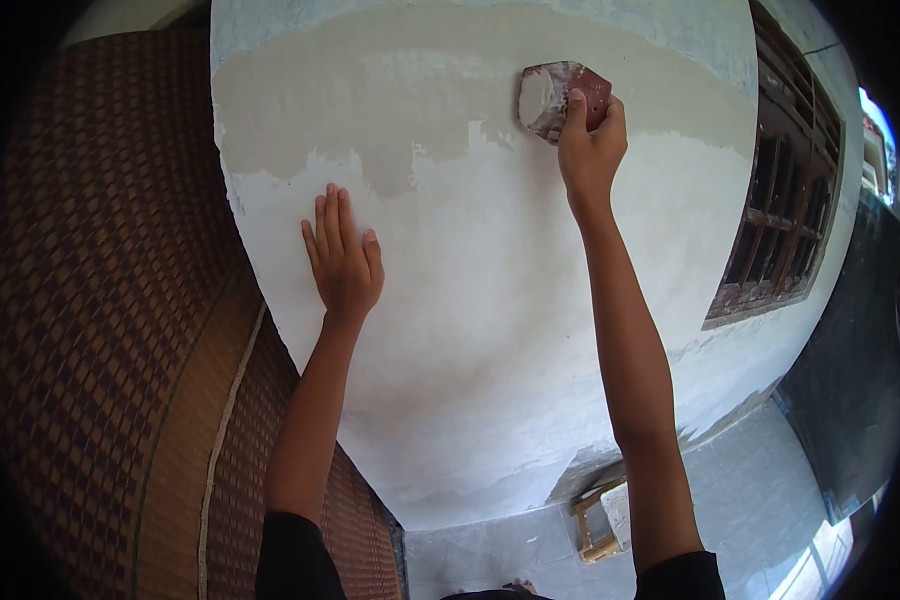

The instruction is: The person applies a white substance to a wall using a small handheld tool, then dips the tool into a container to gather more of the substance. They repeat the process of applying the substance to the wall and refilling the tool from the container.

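Observation:
My right hand (590, 145) is raised high and grips a small reddish scraper (560, 95) smeared with white putty, pressed flat against the wall (490, 300). The blade sits at the border between the white coated area below and the bare grey plaster above. My left hand (343, 255) rests flat on the white part of the wall, fingers together and pointing up, holding nothing.
A woven brown bamboo panel (100, 300) covers the left side. A dark wooden barred window (780, 220) is set in the wall at right. Below, a small wooden stool (600, 520) stands on a grey tiled floor (740, 490).

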### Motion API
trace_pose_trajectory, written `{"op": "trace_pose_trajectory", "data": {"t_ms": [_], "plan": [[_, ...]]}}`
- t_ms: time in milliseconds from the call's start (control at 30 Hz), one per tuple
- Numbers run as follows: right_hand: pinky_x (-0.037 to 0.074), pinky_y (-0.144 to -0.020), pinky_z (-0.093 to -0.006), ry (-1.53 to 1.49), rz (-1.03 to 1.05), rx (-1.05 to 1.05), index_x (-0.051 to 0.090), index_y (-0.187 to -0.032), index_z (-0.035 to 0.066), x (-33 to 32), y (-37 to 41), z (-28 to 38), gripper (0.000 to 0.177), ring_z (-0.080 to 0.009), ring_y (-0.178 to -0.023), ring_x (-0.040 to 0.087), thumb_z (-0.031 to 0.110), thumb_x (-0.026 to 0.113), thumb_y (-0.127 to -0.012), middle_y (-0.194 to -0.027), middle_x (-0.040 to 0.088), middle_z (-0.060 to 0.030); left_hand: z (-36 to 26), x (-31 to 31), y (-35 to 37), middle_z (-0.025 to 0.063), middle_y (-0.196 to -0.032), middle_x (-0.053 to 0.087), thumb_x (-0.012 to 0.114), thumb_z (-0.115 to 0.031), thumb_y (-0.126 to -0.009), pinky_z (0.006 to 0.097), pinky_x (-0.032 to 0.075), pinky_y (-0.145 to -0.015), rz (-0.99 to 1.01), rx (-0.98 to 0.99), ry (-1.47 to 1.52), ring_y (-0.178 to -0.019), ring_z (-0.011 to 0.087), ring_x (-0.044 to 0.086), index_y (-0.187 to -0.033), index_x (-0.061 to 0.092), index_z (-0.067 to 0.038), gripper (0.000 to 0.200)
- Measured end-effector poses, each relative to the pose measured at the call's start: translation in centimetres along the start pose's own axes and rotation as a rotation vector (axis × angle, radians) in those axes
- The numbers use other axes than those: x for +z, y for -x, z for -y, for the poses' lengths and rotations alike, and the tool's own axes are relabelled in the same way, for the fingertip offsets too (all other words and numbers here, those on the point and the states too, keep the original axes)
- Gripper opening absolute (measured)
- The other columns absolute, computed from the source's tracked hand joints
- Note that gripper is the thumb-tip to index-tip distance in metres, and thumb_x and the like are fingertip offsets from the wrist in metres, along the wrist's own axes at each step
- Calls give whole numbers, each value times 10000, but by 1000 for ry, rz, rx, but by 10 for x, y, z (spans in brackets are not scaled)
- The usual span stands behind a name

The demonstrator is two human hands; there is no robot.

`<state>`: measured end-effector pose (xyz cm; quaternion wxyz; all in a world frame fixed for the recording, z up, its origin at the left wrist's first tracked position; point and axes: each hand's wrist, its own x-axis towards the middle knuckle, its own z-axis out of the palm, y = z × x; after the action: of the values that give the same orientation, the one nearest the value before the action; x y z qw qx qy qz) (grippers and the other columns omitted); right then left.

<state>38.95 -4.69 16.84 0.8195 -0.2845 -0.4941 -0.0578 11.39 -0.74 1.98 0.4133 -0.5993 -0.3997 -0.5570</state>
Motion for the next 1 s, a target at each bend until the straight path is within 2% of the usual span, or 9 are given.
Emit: {"op": "trace_pose_trajectory", "data": {"t_ms": [167,400,467,600,700,800,867,900,1000], "plan": [[488,-809,-429,237,141,-236,577,-1158,-35,29,11,0,330,-342,-883,581,227,622,-962,-977,616,-227,2,-1,0,164,-1599,344,443,-193,-999,541,172,-1216,7,15,10,-1504,323,279,-1541,323,14,592],[532,-766,-324,25,-151,104,584,-1137,-46,-19,2,-8,289,-229,-911,673,202,599,-989,-1064,655,-180,1,0,0,164,-1601,340,434,-194,-1005,542,166,-1217,3,-6,5,-1503,327,278,-1541,326,9,583],[524,-806,-340,-59,17,-3,582,-1147,-39,-8,8,-2,309,-241,-916,660,227,604,-992,-1030,648,-185,1,0,0,163,-1602,339,432,-195,-1006,542,164,-1217,9,0,8,-1503,326,278,-1541,325,9,583],[501,-870,-431,257,169,-130,576,-1193,-25,14,10,-7,373,-348,-960,627,270,625,-971,-1056,613,-237,2,-1,0,160,-1602,339,424,-199,-1009,541,164,-1218,7,9,15,-1505,320,276,-1542,323,9,581],[513,-848,-425,163,-1,4,581,-1182,-34,-12,-10,-27,354,-347,-939,656,229,639,-952,-1018,655,-229,3,1,0,161,-1602,339,423,-202,-1009,542,167,-1217,10,7,2,-1504,318,279,-1542,325,8,580],[539,-780,-365,69,-189,-3,585,-1142,-45,-27,-7,-12,297,-255,-865,675,192,624,-967,-1002,685,-187,-1,1,1,163,-1602,339,425,-202,-1008,544,169,-1217,6,-3,-8,-1503,319,284,-1542,326,8,583],[541,-768,-347,-25,-4,35,585,-1137,-39,-17,2,9,285,-221,-863,670,193,622,-975,-1006,682,-167,0,1,0,163,-1602,339,428,-202,-1007,544,170,-1217,3,-6,-9,-1502,319,286,-1542,326,9,585],[532,-784,-362,-87,41,-82,583,-1136,-33,-1,6,7,304,-232,-880,656,223,626,-980,-1003,662,-173,0,2,-1,162,-1602,340,429,-202,-1006,544,170,-1217,3,-3,-5,-1502,320,286,-1543,325,8,586],[507,-842,-417,163,195,-235,585,-1151,-31,29,14,5,330,-310,-906,617,238,635,-966,-987,618,-216,2,-1,1,163,-1601,342,431,-202,-1004,543,170,-1217,15,4,6,-1502,321,285,-1543,325,9,588]]}}
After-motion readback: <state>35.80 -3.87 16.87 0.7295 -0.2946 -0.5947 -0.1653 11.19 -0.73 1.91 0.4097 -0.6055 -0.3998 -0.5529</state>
